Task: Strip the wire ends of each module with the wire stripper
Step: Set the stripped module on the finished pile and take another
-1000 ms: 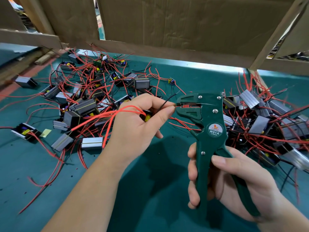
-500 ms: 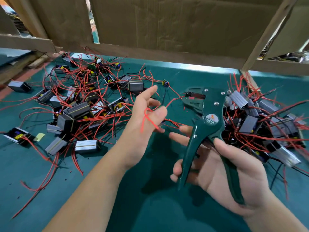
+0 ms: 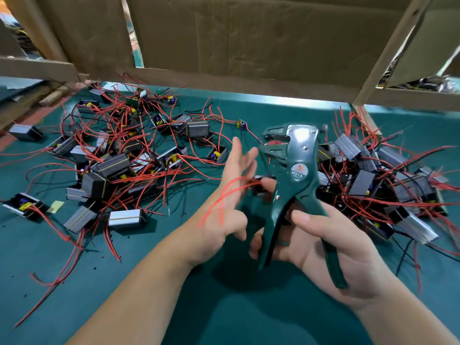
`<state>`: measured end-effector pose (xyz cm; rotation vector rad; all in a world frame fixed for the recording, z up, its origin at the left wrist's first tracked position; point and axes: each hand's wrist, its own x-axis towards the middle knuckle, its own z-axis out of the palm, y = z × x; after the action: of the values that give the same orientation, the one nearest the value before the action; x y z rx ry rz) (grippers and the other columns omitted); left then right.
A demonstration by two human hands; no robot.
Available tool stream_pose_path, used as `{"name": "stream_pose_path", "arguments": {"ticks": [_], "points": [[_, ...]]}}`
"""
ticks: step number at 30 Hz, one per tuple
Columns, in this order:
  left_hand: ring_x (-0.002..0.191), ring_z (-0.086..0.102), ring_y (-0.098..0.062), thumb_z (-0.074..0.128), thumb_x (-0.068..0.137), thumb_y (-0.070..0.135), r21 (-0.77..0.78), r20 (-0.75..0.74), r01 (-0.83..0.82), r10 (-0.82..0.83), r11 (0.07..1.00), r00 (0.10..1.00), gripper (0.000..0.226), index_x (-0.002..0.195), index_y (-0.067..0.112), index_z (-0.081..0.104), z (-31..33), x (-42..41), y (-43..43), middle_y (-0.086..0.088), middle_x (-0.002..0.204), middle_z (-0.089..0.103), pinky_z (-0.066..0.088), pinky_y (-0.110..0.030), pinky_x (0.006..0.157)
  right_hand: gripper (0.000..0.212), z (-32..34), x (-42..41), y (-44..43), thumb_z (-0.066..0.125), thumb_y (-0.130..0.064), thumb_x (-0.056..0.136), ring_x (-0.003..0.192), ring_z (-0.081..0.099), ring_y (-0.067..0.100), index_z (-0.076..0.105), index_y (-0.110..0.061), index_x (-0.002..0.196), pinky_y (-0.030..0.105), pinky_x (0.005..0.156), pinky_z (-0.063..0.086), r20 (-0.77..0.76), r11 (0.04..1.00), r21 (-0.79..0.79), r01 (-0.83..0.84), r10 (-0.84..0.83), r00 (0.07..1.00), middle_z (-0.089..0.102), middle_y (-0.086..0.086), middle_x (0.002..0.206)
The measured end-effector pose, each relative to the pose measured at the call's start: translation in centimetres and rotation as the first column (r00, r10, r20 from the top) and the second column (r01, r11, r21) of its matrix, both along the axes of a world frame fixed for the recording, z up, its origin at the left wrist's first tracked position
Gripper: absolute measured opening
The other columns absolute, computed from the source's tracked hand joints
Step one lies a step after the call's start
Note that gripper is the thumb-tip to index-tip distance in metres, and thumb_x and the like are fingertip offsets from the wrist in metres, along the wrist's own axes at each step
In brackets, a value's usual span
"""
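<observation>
Hands close together at centre, not touching as far as could be seen. The left hand (image 3: pixel 219 227) was spread, fingers straight and motion-blurred, gripping nothing clearly. Two red wires (image 3: pixel 225 192) lay draped across its back and fingers. The right hand (image 3: pixel 353 255) was curled round both handles of the green wire stripper (image 3: pixel 296 175), held upright, head up, jaws a little apart with no wire in them. One small dark module (image 3: pixel 257 186) sat between the hands, just beside the stripper's left handle; a fingertip touched it, but which hand actually held it could not be told. Judged step: getting the next wire end lined up for the jaws. To do it well, the left hand probably needed to pinch one wire near its tip, lay it straight and square across the open jaws, keep the other wire out, then squeeze the handles fully and steady the module against the pull. Loose loops over the fingers looked likely to snag. Counts: one stripper, two hands, one module in hand, two wires on it. Left heap (image 3: pixel 109 168) showed well over a dozen modules, right heap (image 3: pixel 398 185) roughly a dozen; both too tangled in red and black leads for exact totals. One yellow slip (image 3: pixel 56 206) lay on the green mat (image 3: pixel 224 307), with the cardboard wall (image 3: pixel 249 46) behind.
</observation>
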<state>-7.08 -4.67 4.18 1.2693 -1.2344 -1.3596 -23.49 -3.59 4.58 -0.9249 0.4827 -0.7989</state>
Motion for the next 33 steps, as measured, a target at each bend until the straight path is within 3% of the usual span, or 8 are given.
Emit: {"name": "stream_pose_path", "arguments": {"ticks": [1, 3, 8, 13, 18, 22, 27, 33], "points": [[0.135, 0.042, -0.025, 0.045, 0.08, 0.009, -0.103, 0.236, 0.035, -0.01, 0.994, 0.972, 0.058, 0.138, 0.017, 0.039, -0.8, 0.8, 0.5, -0.017, 0.146, 0.043, 0.042, -0.03, 0.104, 0.057, -0.2, 0.1, 0.0, 0.081, -0.021, 0.065, 0.081, 0.061, 0.042, 0.061, -0.002, 0.114, 0.056, 0.073, 0.051, -0.054, 0.994, -0.037, 0.105, -0.107, 0.993, 0.062, 0.026, 0.103], [0.147, 0.001, -0.009, 0.041, 0.062, 0.005, -0.266, 0.552, 0.129, 0.042, 0.955, 0.833, 0.1, 0.151, 0.03, 0.003, -1.8, 2.2, 0.9, 0.001, 0.161, 0.004, 0.005, -0.03, 0.12, 0.038, -0.6, 0.1, -0.4, 0.082, -0.013, 0.065, 0.08, 0.065, 0.042, 0.063, -0.008, 0.097, 0.053, 0.07, 0.055, -0.177, 0.927, -0.115, 0.357, -0.373, 0.911, 0.068, 0.017, 0.087], [0.145, -0.005, -0.02, 0.056, 0.077, 0.015, -0.333, 0.877, -0.17, 0.371, 0.927, 0.305, 0.076, 0.147, 0.03, 0.031, -2.2, 3.2, -0.3, -0.01, 0.159, 0.004, -0.016, -0.042, 0.114, 0.023, -0.3, -0.9, -1.5, 0.062, -0.021, 0.073, 0.079, 0.067, 0.04, 0.058, -0.014, 0.095, 0.052, 0.075, 0.057, -0.112, 0.85, -0.072, 0.521, -0.526, 0.843, 0.07, 0.011, 0.096], [0.139, 0.015, -0.024, 0.054, 0.081, 0.021, -0.423, 0.873, -0.242, 0.464, 0.873, 0.148, 0.051, 0.131, 0.031, 0.053, -2.7, 3.5, -0.1, -0.006, 0.156, 0.019, 0.004, -0.041, 0.106, 0.04, -0.1, -0.9, -1.2, 0.056, -0.006, 0.075, 0.078, 0.064, 0.042, 0.048, -0.005, 0.114, 0.054, 0.075, 0.055, -0.037, 0.917, 0.005, 0.398, -0.398, 0.917, 0.061, 0.035, 0.11], [0.128, 0.025, -0.022, 0.054, 0.085, 0.021, -0.416, 0.88, -0.276, 0.46, 0.866, 0.118, 0.04, 0.124, 0.029, 0.059, -2.4, 4.2, -0.1, 0.009, 0.146, 0.034, 0.008, -0.037, 0.095, 0.059, 0.3, -0.9, -0.7, 0.077, -0.018, 0.063, 0.081, 0.064, 0.038, 0.057, -0.005, 0.117, 0.05, 0.076, 0.054, 0.183, 0.991, 0.116, 0.07, -0.091, 0.979, 0.064, 0.026, 0.107], [0.126, 0.023, -0.022, 0.057, 0.083, 0.026, -0.406, 0.886, -0.272, 0.449, 0.873, 0.119, 0.04, 0.123, 0.028, 0.058, -2.4, 4.1, -0.1, 0.008, 0.145, 0.034, 0.006, -0.037, 0.097, 0.074, 0.5, -0.8, -0.7, 0.077, -0.018, 0.065, 0.08, 0.063, 0.039, 0.05, 0.007, 0.129, 0.051, 0.075, 0.053, 0.216, 0.943, 0.278, -0.183, 0.124, 0.969, 0.062, 0.025, 0.102], [0.126, 0.028, -0.023, 0.06, 0.08, 0.024, -0.437, 0.871, -0.269, 0.478, 0.859, 0.112, 0.044, 0.124, 0.026, 0.058, -2.6, 4.2, 0.0, 0.006, 0.143, 0.039, 0.007, -0.039, 0.102, 0.056, 0.2, 0.0, -1.1, 0.062, -0.025, 0.069, 0.069, 0.064, 0.037, 0.058, 0.005, 0.116, 0.048, 0.061, 0.056, 0.026, 0.891, 0.444, 0.093, -0.116, 0.993, 0.062, 0.02, 0.086], [0.126, 0.028, -0.021, 0.055, 0.078, 0.008, -0.47, 0.848, -0.28, 0.516, 0.837, 0.12, 0.054, 0.127, 0.029, 0.056, -2.8, 4.6, -0.1, 0.01, 0.143, 0.039, 0.01, -0.038, 0.102, 0.04, 0.2, 0.1, -1.6, 0.055, -0.033, 0.077, 0.069, 0.068, 0.035, 0.06, -0.003, 0.102, 0.05, 0.062, 0.057, -0.032, 0.854, 0.417, 0.312, -0.329, 0.944, 0.066, 0.016, 0.08]]}}
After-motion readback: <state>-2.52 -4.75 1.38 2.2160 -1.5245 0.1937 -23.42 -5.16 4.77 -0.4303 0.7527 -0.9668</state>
